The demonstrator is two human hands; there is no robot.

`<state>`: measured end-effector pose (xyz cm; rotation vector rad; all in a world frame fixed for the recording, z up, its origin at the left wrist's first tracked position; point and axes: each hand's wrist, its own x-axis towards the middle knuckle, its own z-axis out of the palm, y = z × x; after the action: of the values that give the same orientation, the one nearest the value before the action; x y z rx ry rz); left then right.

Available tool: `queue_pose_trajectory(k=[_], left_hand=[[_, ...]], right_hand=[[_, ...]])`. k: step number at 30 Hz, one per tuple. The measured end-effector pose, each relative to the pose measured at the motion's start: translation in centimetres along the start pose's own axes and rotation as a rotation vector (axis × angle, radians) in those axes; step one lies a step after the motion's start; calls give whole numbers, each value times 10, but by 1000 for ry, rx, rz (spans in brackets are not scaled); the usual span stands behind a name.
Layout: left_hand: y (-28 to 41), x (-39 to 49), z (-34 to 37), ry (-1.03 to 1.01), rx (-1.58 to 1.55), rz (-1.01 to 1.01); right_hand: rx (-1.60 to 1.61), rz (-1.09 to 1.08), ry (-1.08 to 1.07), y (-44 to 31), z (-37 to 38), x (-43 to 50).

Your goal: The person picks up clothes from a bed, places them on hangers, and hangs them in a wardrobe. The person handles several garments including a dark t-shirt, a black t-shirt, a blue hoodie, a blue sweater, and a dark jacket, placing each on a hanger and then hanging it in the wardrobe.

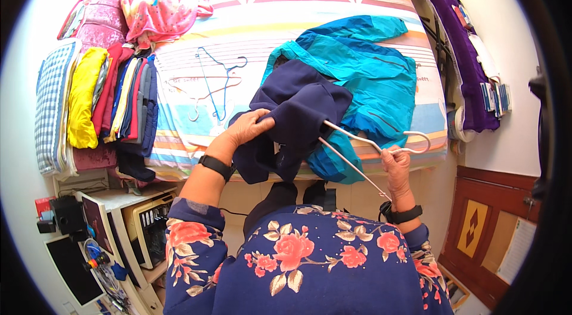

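Observation:
A dark navy garment (304,96) lies bunched near the bed's front edge, partly over a turquoise and blue jacket (380,69). My left hand (250,127) grips the navy cloth at its left side, thumb on top. In my right hand (395,163) is a white clothes hanger (353,136), held close to its hook. The hanger's far part is hidden inside the navy garment. Left of the garment, a blue hanger (214,87) and a pale hanger (203,98) lie on the striped bedsheet (259,38).
Folded clothes (129,96) stand in a row at the bed's left end, beside a checked folded cloth (56,105). Behind them is a pink patterned blanket (165,2). A shelf with purple cloth (469,105) runs along the right wall, above a brown wooden door (473,207). A cabinet (125,207) stands lower left.

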<state>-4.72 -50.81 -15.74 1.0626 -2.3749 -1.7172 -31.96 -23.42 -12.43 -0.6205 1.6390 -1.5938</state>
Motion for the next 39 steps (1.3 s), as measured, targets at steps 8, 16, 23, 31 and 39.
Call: queue_pose_trajectory(k=[8,16,23,31,39], left_hand=[[-5,7,-9,145,49,87],[3,-11,-14,77,137,113],[47,-26,5,-167,199,-78],[102,-25,42,29,450,200],[174,-58,2,515,110,158]], right_hand=[[-370,-68,-120,-19,17,4],[-144,176,-302,-30,5,7],[-139,51,-429,-14,14,36],[-172,-170,-472,-17,41,55],[-488,-1214,217,-112,42,77]])
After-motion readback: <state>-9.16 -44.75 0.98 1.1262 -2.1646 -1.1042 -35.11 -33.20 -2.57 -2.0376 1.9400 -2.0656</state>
